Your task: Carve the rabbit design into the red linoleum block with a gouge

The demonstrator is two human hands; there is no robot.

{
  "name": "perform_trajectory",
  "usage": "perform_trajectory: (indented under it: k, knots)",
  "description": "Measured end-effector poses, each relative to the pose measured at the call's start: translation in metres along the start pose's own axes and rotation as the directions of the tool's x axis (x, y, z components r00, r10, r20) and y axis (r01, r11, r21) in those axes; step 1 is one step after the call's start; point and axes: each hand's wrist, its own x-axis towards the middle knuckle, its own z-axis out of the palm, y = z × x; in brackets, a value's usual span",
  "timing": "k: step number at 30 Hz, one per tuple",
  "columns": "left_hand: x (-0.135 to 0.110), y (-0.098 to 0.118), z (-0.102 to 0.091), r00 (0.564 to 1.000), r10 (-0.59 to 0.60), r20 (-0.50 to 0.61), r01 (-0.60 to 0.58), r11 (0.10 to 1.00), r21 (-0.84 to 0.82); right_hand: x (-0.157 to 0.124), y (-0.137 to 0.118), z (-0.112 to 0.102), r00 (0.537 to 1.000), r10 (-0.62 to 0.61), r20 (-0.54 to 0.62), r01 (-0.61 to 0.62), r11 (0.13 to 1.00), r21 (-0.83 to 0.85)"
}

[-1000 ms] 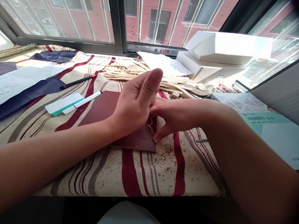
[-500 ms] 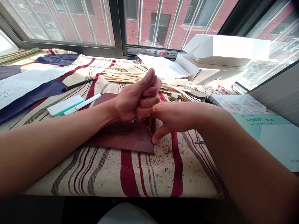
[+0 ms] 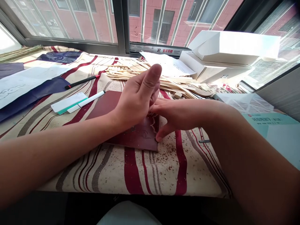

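Note:
A reddish-brown flat board (image 3: 138,142) lies on the striped cloth, with carved outlines and a pale scalloped cut near its right edge. Over it, my left hand (image 3: 139,93) is closed in a fist with the thumb on top. The fist is around a slim carving tool, whose dark tip showed under it a moment ago and is now hidden. From the right, my right hand (image 3: 174,115) reaches to the board, its thumb apart and touching the right edge. Its fingers stretch toward my left fist, which partly hides them.
Shavings (image 3: 168,153) are scattered right of the board. Left of it lie a white marker (image 3: 90,100), a white-and-green case (image 3: 70,103) and a black-and-red pen (image 3: 81,82). Behind are wood strips (image 3: 131,70) and a white box (image 3: 220,72); a green book (image 3: 269,125) lies right.
My left fist has rolled over, so its back faces me more and its curled fingers and the tool tip are hidden. My right hand stays at the board's edge. The view has shifted slightly.

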Motion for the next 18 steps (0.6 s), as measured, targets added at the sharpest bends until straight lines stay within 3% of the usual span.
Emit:
perform_trajectory:
  k: [3,5,6,8,10,13,16,18]
  knots:
    - [0.002,-0.001,-0.005,0.998,-0.026,-0.064,0.022,0.998,-0.053,0.001,0.002,0.0,0.999,-0.023,-0.026,0.022,0.998,-0.054]
    - [0.006,0.001,-0.009,0.99,-0.131,0.058,0.138,0.981,-0.139,0.001,0.001,0.0,1.0,-0.014,-0.018,0.013,0.998,-0.056]
    - [0.009,0.003,-0.011,0.969,-0.192,0.158,0.219,0.96,-0.176,0.0,-0.001,0.0,1.0,-0.005,-0.008,0.005,0.999,-0.045]
    - [0.015,0.006,-0.014,0.881,-0.303,0.363,0.386,0.905,-0.181,-0.002,-0.004,-0.001,1.0,0.011,0.001,-0.011,1.0,-0.015]
    - [0.021,0.007,-0.016,0.796,-0.387,0.466,0.499,0.854,-0.144,-0.003,-0.007,-0.001,0.999,0.031,-0.017,-0.031,0.999,0.009]
    - [0.028,0.005,-0.018,0.752,-0.46,0.471,0.571,0.812,-0.119,-0.003,-0.006,0.0,0.998,0.048,-0.046,-0.047,0.999,0.019]
    - [0.029,0.002,-0.018,0.748,-0.473,0.466,0.595,0.789,-0.153,-0.001,-0.003,0.001,0.999,0.031,-0.041,-0.032,0.999,-0.011]
    - [0.027,0.0,-0.016,0.773,-0.486,0.406,0.589,0.789,-0.177,0.0,0.0,0.001,0.999,0.026,-0.041,-0.027,0.999,-0.033]
